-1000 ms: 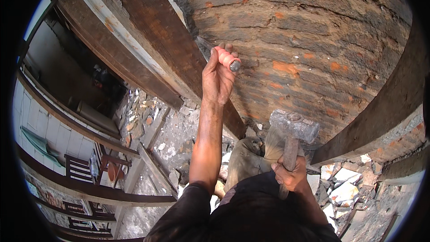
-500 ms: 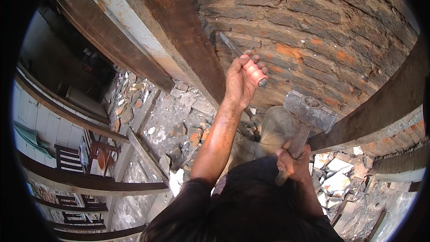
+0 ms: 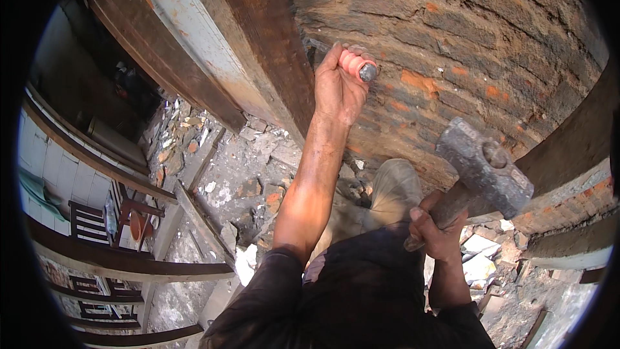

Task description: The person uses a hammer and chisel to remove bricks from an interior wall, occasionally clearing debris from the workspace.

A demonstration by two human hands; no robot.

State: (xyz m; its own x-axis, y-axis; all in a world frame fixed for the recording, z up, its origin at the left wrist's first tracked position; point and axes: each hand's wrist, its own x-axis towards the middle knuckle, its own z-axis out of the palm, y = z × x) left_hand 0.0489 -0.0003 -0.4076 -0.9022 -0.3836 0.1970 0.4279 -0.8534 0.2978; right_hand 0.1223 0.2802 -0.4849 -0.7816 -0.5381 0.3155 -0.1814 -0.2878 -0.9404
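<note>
Left hand (image 3: 338, 90) closed around a pink-gripped chisel (image 3: 353, 63), round metal butt facing the camera, blade pointing up-left to where the brick wall (image 3: 452, 45) meets a brown wooden post (image 3: 261, 39). Tip is dim back there; can't tell if it touches the brick. Right hand (image 3: 444, 236) wrapped around the handle of a sledgehammer (image 3: 484, 167), low on the right, head up and tilted, well apart from the chisel. Broken rubble (image 3: 479, 258) on the floor beyond the right wrist; dark slatted chair (image 3: 89, 223) far left.
</note>
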